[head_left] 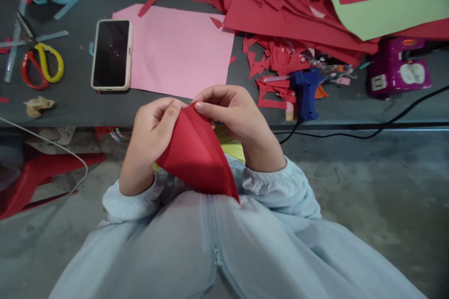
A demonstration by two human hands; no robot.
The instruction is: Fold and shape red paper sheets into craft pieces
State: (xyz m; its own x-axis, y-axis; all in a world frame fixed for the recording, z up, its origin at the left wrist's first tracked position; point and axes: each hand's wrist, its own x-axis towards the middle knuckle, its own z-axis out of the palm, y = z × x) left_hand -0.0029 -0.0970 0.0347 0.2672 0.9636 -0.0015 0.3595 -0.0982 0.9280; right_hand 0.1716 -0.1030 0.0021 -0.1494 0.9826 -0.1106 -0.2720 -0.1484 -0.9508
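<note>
A folded sheet of red paper hangs between my two hands, just off the table's front edge and above my lap. My left hand pinches its upper left edge, thumb on top. At the top corner, my right hand grips the paper between thumb and fingers. Both sets of fingertips nearly meet there. The sheet widens downward, with its lower right point resting near my jacket zip. Just beyond my hands lies a flat sheet of pink paper on the table.
A phone lies left of centre, scissors farther left. A blue glue gun with a cord sits at right, near red paper scraps and a purple device. Stacked red sheets fill the back right. A red chair stands lower left.
</note>
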